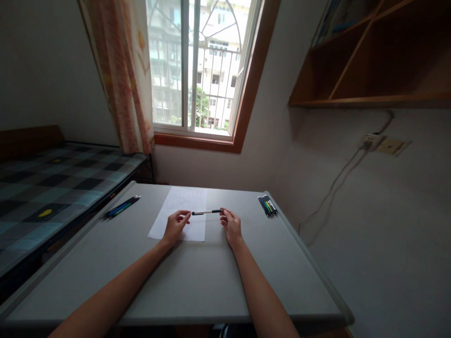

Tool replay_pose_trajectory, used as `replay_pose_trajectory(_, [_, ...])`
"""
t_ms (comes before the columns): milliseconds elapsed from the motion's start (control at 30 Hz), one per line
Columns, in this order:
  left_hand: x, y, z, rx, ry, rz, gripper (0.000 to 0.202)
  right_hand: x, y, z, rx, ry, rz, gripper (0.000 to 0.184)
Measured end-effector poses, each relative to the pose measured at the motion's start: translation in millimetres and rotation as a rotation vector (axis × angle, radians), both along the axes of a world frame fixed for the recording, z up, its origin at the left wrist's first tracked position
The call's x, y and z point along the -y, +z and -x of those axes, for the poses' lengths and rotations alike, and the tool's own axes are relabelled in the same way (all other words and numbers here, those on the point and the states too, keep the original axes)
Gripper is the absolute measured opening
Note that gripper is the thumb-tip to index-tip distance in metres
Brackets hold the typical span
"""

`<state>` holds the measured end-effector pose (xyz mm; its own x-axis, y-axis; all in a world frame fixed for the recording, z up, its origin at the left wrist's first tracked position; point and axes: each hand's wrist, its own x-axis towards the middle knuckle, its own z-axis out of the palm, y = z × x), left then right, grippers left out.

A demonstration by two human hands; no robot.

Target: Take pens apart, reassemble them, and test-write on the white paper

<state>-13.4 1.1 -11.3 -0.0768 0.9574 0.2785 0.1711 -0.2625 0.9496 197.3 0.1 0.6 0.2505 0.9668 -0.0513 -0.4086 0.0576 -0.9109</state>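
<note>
A black and white pen (207,212) is held level between my two hands above the table. My left hand (175,225) pinches its left end, over a sheet of white paper (165,225). The other end sits between the thumb and fingers of my right hand (231,226), just right of the paper. Faint lines of print or writing show on the sheet, too small to read.
On the grey table (197,291), several pens (122,207) lie at the left edge. A row of several more pens (268,205) lies near the right edge. A wooden shelf (352,101) juts from the right wall, and a bed (70,173) stands left.
</note>
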Motion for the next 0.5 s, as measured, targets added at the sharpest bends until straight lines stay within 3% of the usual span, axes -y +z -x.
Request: replay_pose_trajectory(500, [1.0, 2.2, -0.8, 0.009, 0.008, 0.004, 0.038, 0.6, 1.8, 1.2, 0.007, -0.001, 0.007, 0.026])
